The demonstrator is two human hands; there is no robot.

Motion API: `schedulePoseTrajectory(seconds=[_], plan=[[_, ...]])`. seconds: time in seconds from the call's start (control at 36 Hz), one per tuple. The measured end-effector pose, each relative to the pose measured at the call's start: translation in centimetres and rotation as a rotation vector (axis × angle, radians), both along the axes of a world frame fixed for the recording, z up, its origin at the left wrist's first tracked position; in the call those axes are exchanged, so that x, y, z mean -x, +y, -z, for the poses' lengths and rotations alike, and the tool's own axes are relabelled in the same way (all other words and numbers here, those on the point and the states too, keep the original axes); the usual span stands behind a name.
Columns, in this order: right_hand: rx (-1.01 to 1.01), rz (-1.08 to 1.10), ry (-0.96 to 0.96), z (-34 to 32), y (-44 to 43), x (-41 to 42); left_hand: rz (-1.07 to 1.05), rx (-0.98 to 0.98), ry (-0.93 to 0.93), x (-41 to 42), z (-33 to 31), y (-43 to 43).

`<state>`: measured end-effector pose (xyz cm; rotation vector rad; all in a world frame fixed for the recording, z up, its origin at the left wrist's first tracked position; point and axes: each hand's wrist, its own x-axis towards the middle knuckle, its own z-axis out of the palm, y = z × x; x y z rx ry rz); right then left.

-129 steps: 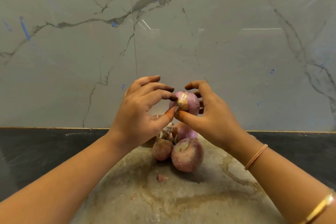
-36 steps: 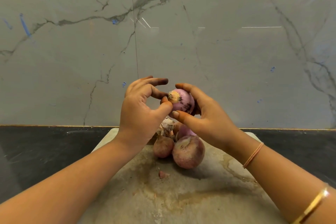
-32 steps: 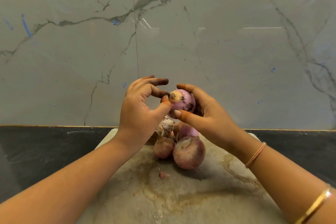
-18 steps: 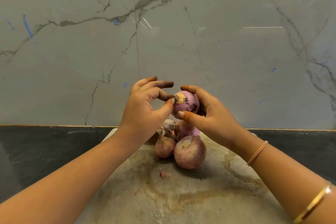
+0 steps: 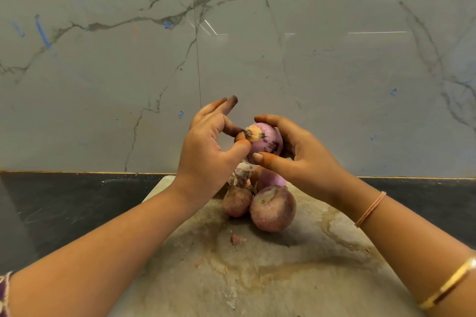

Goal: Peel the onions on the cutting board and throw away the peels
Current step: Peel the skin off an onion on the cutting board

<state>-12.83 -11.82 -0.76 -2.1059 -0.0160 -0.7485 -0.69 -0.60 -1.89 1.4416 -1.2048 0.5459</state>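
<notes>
Looking down through the head camera, we hold a red onion (image 5: 266,141) in the air between both hands, above the far end of the cutting board (image 5: 283,278) and apart from it. Our right hand (image 5: 302,162) cups it from the right: the index finger curls over the top, the thumb (image 5: 266,159) presses in from below, and the other fingers are hidden behind the bulb. The onion's long axis lies nearly level, running left to right, with the dry tuft (image 5: 254,133) pointing left, straight at our left hand (image 5: 208,152). There the thumb and index finger (image 5: 231,128) meet in a pinch at the tuft, while the other fingers stand raised and fanned, clear of the bulb. So the left hand is the one at the working end; the right only steadies. We judge the next pull should run away from the tuft, leftward along the axis or down around the flank, with the right hand bracing against it. The skin showing is smooth and purple with a few dark specks.

Below, on the board, a large onion (image 5: 272,208) touches a small onion (image 5: 237,201), both in dull papery skin; a shinier purple onion (image 5: 273,179) and a clump of dry peels (image 5: 242,171) sit just behind them. A peel scrap (image 5: 237,239) lies nearer us, apart.
</notes>
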Motion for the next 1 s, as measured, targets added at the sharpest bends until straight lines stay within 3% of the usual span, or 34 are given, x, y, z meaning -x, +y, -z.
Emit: schedulePoseTrajectory(seconds=[0.5,0.75,1.0], plan=[[-0.197,-0.139,0.047,-0.2,-0.6,0.3,-0.017,0.022,0.043,-0.8,-0.2,0.3],[-0.226,-0.171,0.141,-0.5,-0.4,0.5,-0.095,0.089,0.221,-2.1,-0.6,0.7],[-0.276,-0.125,0.059,-0.2,-1.1,0.5,-0.110,-0.012,0.070,-1.7,-0.5,0.9]])
